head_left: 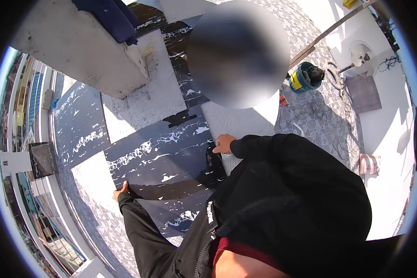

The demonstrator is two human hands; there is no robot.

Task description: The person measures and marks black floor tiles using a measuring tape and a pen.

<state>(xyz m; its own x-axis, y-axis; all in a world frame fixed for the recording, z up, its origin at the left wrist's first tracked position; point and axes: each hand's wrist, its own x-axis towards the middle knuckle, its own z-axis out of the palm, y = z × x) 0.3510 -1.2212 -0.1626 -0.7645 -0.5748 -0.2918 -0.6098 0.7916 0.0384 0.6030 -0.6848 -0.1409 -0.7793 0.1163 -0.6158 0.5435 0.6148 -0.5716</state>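
A large dark panel with white marbled veins (164,150) spans the space between my two hands. My left hand (121,191) is at its left edge, thumb near the top face and fingers at the rim. At the right edge, my right hand (224,144) has its fingers curled down onto the border. Another veined sheet (185,215) shows below the panel, partly covered by it and by my jacket. A similar dark sheet (81,123) lies to the left, beside pale bare slabs (143,111).
A concrete pillar (83,51) with dark blue cloth (109,18) rises at upper left. A blurred round patch hides the upper middle. A teal bucket (301,79), a fan (362,58) and a wooden pole (326,34) are at right. A railing (62,204) runs along the left.
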